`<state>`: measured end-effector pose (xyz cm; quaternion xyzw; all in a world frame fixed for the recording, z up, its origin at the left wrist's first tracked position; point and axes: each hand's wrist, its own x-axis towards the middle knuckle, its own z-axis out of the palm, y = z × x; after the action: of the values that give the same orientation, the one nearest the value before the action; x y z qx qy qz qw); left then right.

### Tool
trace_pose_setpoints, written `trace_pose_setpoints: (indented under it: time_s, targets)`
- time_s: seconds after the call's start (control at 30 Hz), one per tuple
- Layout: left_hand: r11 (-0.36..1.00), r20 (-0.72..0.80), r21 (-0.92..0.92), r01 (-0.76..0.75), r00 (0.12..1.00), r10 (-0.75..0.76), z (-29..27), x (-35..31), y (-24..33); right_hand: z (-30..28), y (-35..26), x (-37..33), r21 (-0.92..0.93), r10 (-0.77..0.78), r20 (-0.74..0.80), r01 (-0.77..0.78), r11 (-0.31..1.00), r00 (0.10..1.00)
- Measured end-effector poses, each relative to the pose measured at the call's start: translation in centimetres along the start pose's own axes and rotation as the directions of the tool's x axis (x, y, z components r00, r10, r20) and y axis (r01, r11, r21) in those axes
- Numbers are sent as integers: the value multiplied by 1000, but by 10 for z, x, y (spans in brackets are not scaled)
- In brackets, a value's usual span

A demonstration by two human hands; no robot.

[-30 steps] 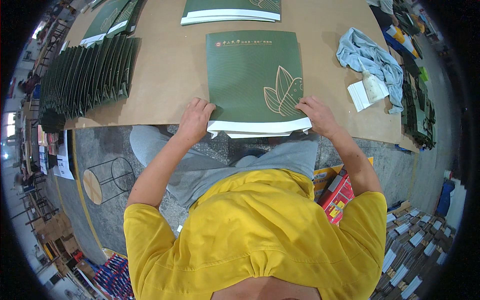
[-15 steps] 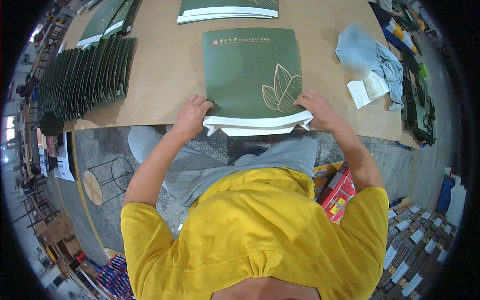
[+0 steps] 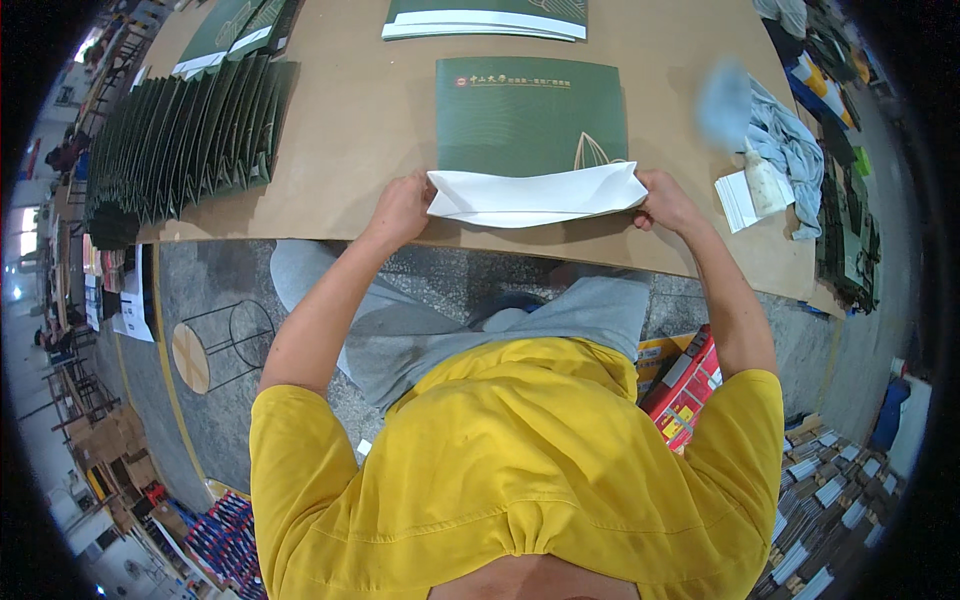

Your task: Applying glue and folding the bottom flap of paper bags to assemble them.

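A green paper bag [image 3: 530, 125] with gold printing lies flat on the table in front of me, its near end raised. That end shows a broad white strip [image 3: 540, 200], folded to points at both sides, which covers part of the gold leaf drawing. At the strip's left corner, my left hand [image 3: 403, 208] is closed with its fingertips on the paper. My right hand [image 3: 664, 202] pinches the opposite corner, fingers curled under it. The undersides of both grips are hidden.
A row of folded green bags [image 3: 190, 145] stands at the left. Beyond my bag lies a stack of flat green bags [image 3: 485, 20]. To the right are a pale blue cloth [image 3: 785, 130], a whitish bottle [image 3: 765, 185] and white cards [image 3: 736, 203]. The brown table's edge [image 3: 470, 243] runs just before me.
Both hands have lifted the bag's near end and tipped it up and away from me, so more of the white inner side shows. The whole view has shifted slightly.
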<state>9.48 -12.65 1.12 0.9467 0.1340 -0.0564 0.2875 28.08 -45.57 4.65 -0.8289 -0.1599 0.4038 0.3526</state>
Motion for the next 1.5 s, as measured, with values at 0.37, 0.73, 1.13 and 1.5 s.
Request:
trace_pose_setpoints:
  time_s: [0.37, 0.73, 1.13, 1.5]
  targets:
    - [977, 134, 213, 21, 990, -50, -2, 5, 4, -19, -7, -30, -440, -523, -405, 342, 830, 750]
    - [989, 60, 143, 19, 998, -28, 3, -5, 10, 124, -121, 28, -612, -564, 286, 601, 514, 774]
    - [973, -180, -213, -84, 983, 45, 11, -20, -1, 170, -118, 34, -717, -579, 302, 581, 386, 757]
    - [926, -68, -376, -20, 998, -6, -5, -32, 21, 157, -115, 32, -709, -503, 398, 605, 363, 768]
